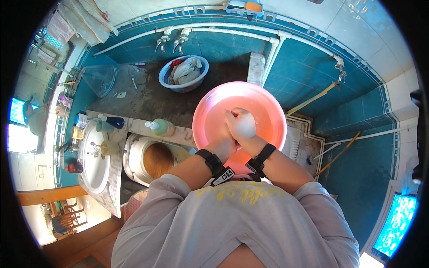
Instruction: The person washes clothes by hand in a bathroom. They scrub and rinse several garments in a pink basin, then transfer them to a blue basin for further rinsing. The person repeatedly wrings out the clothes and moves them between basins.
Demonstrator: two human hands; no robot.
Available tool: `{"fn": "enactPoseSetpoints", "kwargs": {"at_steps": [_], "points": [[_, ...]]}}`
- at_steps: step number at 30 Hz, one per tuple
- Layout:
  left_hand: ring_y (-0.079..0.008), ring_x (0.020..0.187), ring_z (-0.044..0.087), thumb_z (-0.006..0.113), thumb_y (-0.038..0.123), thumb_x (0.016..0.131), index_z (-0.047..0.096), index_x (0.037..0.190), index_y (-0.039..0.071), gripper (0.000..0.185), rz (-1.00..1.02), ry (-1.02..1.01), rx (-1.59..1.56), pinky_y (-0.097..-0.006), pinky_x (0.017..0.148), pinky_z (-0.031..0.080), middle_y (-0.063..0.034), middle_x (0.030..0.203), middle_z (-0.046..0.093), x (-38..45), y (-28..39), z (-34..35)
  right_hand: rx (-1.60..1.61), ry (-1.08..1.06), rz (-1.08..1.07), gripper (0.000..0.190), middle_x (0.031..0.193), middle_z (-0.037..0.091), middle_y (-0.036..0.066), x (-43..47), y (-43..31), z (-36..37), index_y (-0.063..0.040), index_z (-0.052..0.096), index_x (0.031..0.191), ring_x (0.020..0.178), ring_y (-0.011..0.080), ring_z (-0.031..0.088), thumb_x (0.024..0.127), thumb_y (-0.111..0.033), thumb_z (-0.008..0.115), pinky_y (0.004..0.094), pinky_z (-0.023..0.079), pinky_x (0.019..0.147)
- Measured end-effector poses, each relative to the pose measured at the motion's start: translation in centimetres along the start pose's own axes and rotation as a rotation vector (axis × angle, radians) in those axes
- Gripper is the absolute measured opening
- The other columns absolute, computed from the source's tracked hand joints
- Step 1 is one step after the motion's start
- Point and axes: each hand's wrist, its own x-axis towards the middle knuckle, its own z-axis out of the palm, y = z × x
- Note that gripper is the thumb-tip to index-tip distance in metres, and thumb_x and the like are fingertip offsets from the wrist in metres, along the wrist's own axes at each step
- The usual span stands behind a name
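A large pink plastic basin [205, 110] stands in front of me with liquid in it. Over its middle, my left hand [228, 129] and my right hand [244, 124] are pressed together. The right fingers curl across the left hand, and their tips are partly hidden. A small reddish patch shows between them, but I cannot tell whether it is cloth or skin. Black straps with printed tags circle both wrists.
Behind the basin, a blue-white tub [164, 78] of cloths sits on a dark slab below two taps [181, 42]. To the left are a green pump bottle [162, 127], a bucket-like white container [134, 150] and a washbasin [95, 174]. A stick [338, 154] leans at right.
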Motion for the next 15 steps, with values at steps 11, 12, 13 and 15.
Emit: {"fn": "enactPoseSetpoints", "kwargs": {"at_steps": [11,12,13,15], "points": [[-0.0222,0.059,0.06,0.031,0.043,0.099,0.057,0.096,0.014,0.039,-0.279,0.068,0.263,-0.0349,0.047,0.045,-0.0058,0.079,0.064,2.2,-0.9,-2.8,0.547,-0.087,0.298,0.032,0.072,0.059,0.007,2.1,6.7,-1.2,-0.001,0.064,0.084,0.066,0.0166,0.057,0.09,-0.032,0.06,0.0341,0.045,0.06],[-0.0222,0.063,0.063,0.031,0.046,0.1,0.057,0.099,0.014,0.041,-0.283,0.064,0.257,-0.0348,0.049,0.047,-0.006,0.082,0.065,2.1,-0.9,-2.7,0.573,-0.051,0.33,0.033,0.077,0.059,0.006,2.0,6.9,-1.6,-0.001,0.064,0.089,0.069,0.0163,0.057,0.091,-0.034,0.06,0.0337,0.045,0.062],[-0.0225,0.068,0.064,0.033,0.049,0.1,0.057,0.102,0.014,0.043,-0.291,0.031,0.244,-0.0359,0.052,0.049,-0.0061,0.085,0.065,2.0,-0.7,-2.5,0.609,-0.026,0.344,0.035,0.081,0.059,0.005,1.7,7.0,-2.1,-0.002,0.065,0.094,0.073,0.0161,0.058,0.092,-0.036,0.059,0.0333,0.046,0.064],[-0.0232,0.078,0.067,0.035,0.056,0.099,0.056,0.109,0.014,0.048,-0.311,-0.057,0.208,-0.0379,0.058,0.054,-0.0063,0.089,0.066,1.1,0.3,-2.7,0.465,-0.13,0.364,0.035,0.1,0.061,0.006,1.0,6.7,-3.2,-0.003,0.062,0.11,0.089,0.0173,0.062,0.094,-0.035,0.061,0.0306,0.05,0.077]]}}
